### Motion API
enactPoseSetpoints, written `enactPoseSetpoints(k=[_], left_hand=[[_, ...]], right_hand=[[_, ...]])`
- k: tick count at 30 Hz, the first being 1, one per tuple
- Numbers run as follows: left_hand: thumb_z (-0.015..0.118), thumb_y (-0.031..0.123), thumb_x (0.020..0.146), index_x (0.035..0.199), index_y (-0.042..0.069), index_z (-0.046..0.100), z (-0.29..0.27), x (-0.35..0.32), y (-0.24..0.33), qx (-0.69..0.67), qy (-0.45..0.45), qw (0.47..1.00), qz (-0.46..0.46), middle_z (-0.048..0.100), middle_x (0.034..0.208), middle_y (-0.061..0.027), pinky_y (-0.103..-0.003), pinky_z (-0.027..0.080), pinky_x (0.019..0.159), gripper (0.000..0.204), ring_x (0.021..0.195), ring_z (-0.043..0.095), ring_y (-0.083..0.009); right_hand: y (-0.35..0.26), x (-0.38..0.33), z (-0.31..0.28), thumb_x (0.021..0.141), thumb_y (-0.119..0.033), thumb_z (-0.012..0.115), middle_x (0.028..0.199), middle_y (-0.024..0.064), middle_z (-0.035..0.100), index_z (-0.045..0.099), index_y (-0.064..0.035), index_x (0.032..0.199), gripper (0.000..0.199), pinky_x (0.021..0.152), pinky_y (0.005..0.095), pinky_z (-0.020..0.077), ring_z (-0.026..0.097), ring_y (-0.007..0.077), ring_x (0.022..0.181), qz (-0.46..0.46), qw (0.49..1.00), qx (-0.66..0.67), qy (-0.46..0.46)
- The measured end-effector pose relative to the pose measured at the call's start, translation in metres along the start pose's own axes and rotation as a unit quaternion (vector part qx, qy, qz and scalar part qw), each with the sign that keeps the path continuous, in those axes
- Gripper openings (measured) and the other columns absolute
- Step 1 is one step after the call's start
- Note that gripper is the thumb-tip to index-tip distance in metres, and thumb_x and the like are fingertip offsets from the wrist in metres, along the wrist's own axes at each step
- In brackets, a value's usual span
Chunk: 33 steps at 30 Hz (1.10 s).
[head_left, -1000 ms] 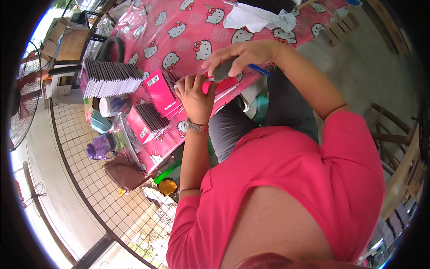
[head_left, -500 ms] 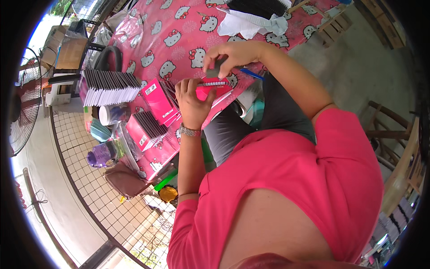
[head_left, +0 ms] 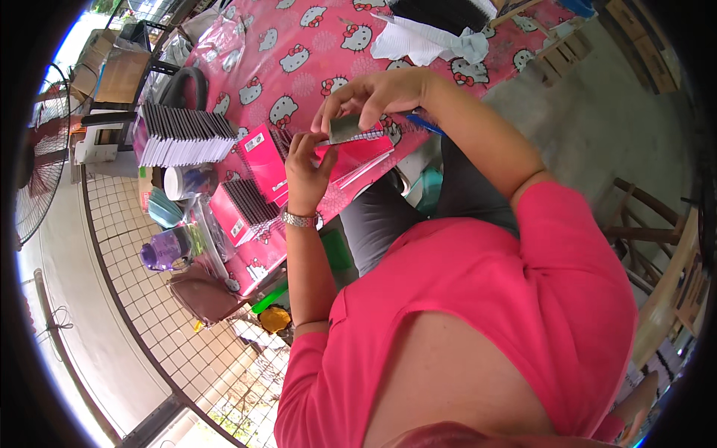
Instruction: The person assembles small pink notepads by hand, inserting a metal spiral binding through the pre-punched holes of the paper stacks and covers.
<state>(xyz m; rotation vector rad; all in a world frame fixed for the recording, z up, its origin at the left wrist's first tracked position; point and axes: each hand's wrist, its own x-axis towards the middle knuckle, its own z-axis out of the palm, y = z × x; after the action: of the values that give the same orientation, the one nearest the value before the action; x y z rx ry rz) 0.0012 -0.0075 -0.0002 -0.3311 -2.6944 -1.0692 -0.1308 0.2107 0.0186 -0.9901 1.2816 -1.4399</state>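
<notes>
A pink spiral notebook (head_left: 364,155) lies at the table's near edge, its wire coil along the far side. My left hand (head_left: 308,170), with a metal watch at the wrist, is closed on the notebook's left end by the coil. Between the thumb and fingers of my right hand (head_left: 377,95) is a flat dark grey-green plate (head_left: 343,128). The plate lies over part of the coil, close to my left fingertips; whether it presses on the wire I cannot tell. A blue pen-like tool (head_left: 424,122) lies right of the notebook, partly behind my right forearm.
More pink notebooks (head_left: 263,158) lie left of my left hand, beside a small notebook stack (head_left: 245,211). A tall stack of spiral notebooks (head_left: 185,136) stands farther left. White crumpled cloth or paper (head_left: 426,43) lies beyond my right hand. A purple bottle (head_left: 166,250) sits at the left.
My right hand has moved left and nearer, bringing the plate from above the notebook to the coil beside my left fingers. My left fingers have drawn closer together. The whole view has shifted slightly.
</notes>
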Motion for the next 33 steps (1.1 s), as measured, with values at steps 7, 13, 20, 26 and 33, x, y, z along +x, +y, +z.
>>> enactPoseSetpoints(k=[7, 13, 20, 26, 33], left_hand=[[0.076, 0.002, 0.08, 0.102, -0.001, 0.064, -0.003, 0.005, -0.002, -0.111, -0.025, 0.99, -0.081, 0.065, 0.099, -0.0106, -0.027, 0.054, 0.064, 0.025, 0.081, 0.068, -0.0181], [0.076, 0.003, 0.082, 0.104, -0.002, 0.061, -0.003, 0.002, -0.012, -0.141, -0.031, 0.984, -0.105, 0.068, 0.096, -0.0072, -0.025, 0.052, 0.066, 0.027, 0.075, 0.066, -0.0117], [0.068, 0.002, 0.091, 0.107, -0.001, 0.06, 0.003, 0.002, -0.007, -0.257, 0.024, 0.956, -0.135, 0.067, 0.091, -0.0023, -0.021, 0.048, 0.064, 0.018, 0.074, 0.061, -0.0063], [0.065, 0.011, 0.096, 0.106, -0.002, 0.062, 0.016, -0.018, -0.02, -0.225, 0.143, 0.954, -0.136, 0.066, 0.085, -0.0041, -0.024, 0.051, 0.059, 0.017, 0.067, 0.064, -0.0093], [0.069, 0.02, 0.094, 0.108, -0.001, 0.061, 0.032, -0.009, -0.017, -0.157, 0.206, 0.964, -0.064, 0.063, 0.078, -0.0051, -0.025, 0.052, 0.053, 0.026, 0.066, 0.064, -0.01]], right_hand=[[0.002, 0.006, 0.005, 0.073, -0.025, 0.077, 0.124, 0.0066, 0.059, 0.067, -0.0072, 0.119, 0.05, 0.098, 0.0337, 0.0424, 0.055, 0.0196, 0.115, -0.068, 0.997, 0.045, -0.003], [0.005, 0.013, 0.002, 0.073, -0.019, 0.075, 0.117, 0.006, 0.061, 0.067, -0.0056, 0.117, 0.047, 0.097, 0.0335, 0.0428, 0.055, 0.0183, 0.112, -0.043, 0.997, 0.07, -0.012], [0.062, 0.015, -0.046, 0.079, -0.036, 0.077, 0.122, 0.0137, 0.059, 0.062, -0.0091, 0.125, 0.055, 0.1, 0.0382, 0.0431, 0.055, 0.0317, 0.117, 0.065, 0.858, -0.434, 0.266], [0.12, -0.052, -0.004, 0.088, -0.035, 0.068, 0.143, 0.0159, 0.047, 0.048, -0.0091, 0.14, 0.06, 0.111, 0.046, 0.0348, 0.041, 0.0368, 0.135, -0.051, 0.746, -0.512, 0.423], [0.127, -0.124, 0.064, 0.088, -0.029, 0.067, 0.127, 0.0172, 0.053, 0.042, -0.0087, 0.145, 0.065, 0.102, 0.0469, 0.0391, 0.05, 0.0362, 0.119, 0.069, 0.688, -0.564, 0.451]])
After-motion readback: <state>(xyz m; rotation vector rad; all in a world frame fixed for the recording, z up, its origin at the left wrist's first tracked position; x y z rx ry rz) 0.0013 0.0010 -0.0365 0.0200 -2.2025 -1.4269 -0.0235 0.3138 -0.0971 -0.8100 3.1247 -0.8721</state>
